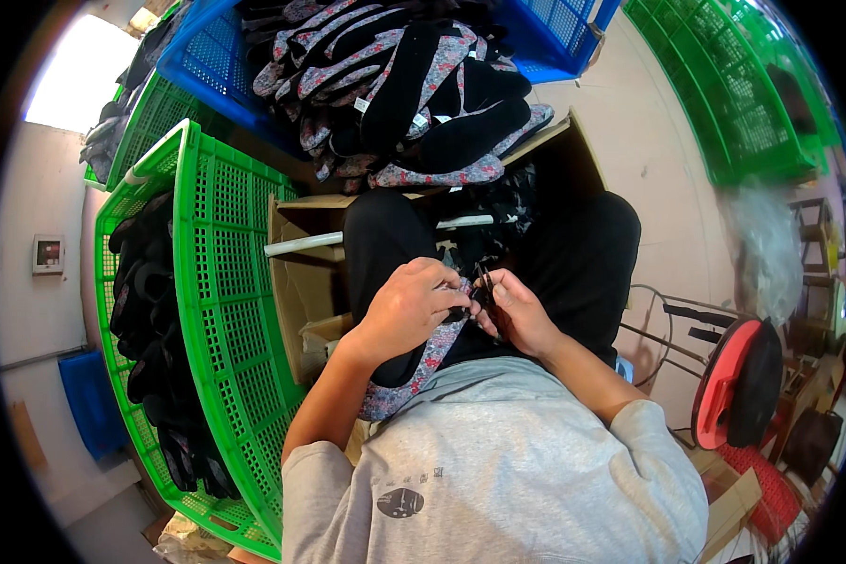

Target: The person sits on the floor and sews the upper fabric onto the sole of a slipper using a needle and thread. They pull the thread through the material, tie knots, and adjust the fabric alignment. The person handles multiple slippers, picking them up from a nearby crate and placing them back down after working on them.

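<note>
Small framed panel [48, 255] was seen on the left wall [52, 193], above a blue object [94, 404]. At right, a red-and-black stool [727, 376] was noted near translucent plastic [763, 249]; green crate [700, 89] was observed farther up.

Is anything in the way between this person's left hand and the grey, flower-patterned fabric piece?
Nothing visible is: the left hand grips the grey, flower-patterned fabric piece directly. Close beside it, the right hand holds a thin, dark object, too small to identify, which does not separate them.
</note>
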`<state>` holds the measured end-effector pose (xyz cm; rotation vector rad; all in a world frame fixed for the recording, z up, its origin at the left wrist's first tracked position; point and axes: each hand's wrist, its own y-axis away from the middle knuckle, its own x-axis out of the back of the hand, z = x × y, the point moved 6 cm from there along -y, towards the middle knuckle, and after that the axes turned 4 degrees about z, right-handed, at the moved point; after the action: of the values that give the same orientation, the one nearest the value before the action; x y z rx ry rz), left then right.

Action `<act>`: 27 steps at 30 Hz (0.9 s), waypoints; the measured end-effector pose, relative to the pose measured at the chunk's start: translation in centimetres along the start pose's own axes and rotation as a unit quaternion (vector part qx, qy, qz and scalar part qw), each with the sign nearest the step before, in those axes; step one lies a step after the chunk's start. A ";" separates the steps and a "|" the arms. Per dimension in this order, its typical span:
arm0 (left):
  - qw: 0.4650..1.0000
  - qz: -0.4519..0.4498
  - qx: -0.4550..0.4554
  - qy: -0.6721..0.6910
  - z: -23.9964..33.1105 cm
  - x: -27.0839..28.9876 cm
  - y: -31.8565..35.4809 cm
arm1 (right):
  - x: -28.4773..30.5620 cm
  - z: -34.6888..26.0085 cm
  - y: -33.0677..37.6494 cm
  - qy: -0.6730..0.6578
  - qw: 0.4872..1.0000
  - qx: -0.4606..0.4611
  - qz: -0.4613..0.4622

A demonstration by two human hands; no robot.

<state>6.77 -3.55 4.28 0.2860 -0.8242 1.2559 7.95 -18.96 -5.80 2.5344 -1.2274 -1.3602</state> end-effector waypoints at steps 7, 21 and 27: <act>0.997 0.048 0.027 -0.048 -0.1 0.6 0.3 | -0.7 -0.3 -0.8 -0.018 1.000 0.019 0.000; 0.921 0.321 0.220 -0.011 -2.6 0.4 2.9 | -4.9 -0.2 -2.2 0.176 0.974 0.140 -0.028; 0.928 0.307 0.196 -0.072 -1.8 0.1 2.6 | -4.7 -0.2 -2.2 0.317 0.933 0.169 0.004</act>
<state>5.12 -1.50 2.50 0.4671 -0.8106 2.0173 7.95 -14.50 -3.16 2.8154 -1.3881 -0.2599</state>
